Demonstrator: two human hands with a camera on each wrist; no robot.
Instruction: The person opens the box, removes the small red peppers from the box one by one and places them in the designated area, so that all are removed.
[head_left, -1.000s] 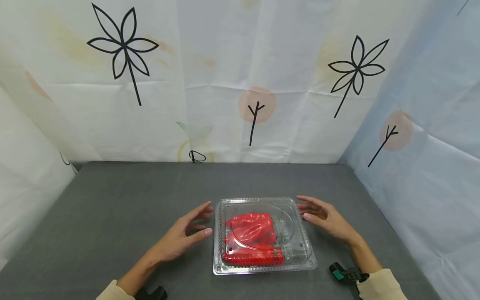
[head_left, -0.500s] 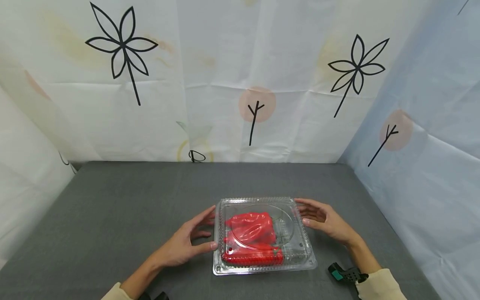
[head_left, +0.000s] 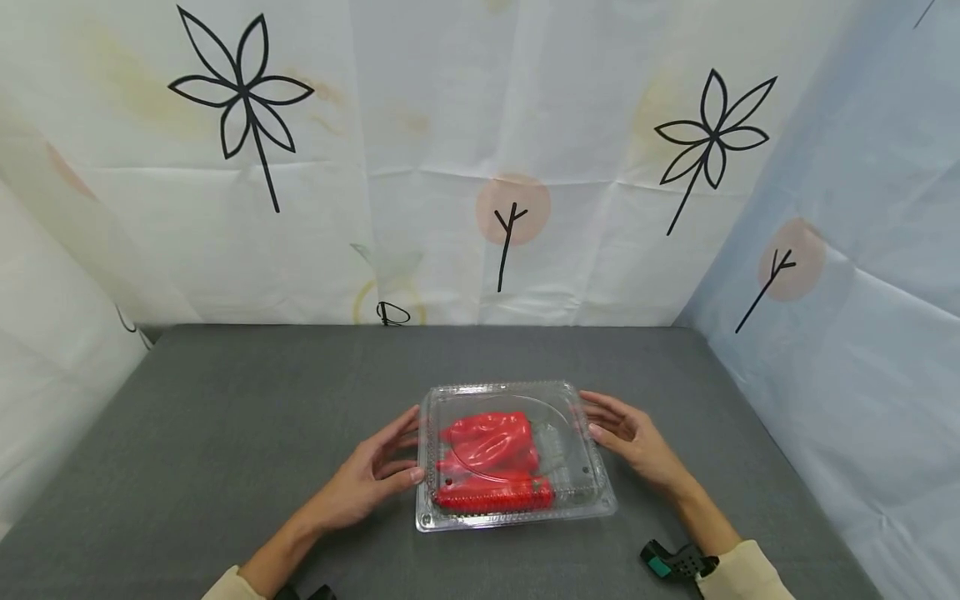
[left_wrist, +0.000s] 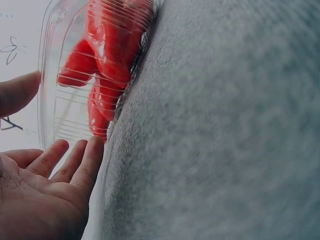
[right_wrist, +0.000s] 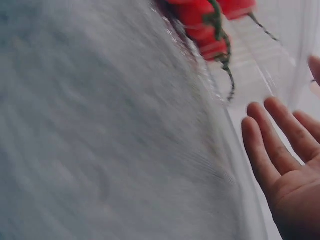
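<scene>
The box [head_left: 570,433] lies on the table [head_left: 262,400], long axis nearly 9-to-3 o'clock. At its 9 the left hand [head_left: 363,482], at its 3 the right hand [head_left: 633,437], both unclenched, fingers extended along its ends. Since the earlier frame, it has shifted toward 10 o'clock.

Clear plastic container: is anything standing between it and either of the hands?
No, nothing visible stands in the way. The left hand is at the left side of the clear plastic container, the right hand at its right side. The red peppers lie inside.
</scene>
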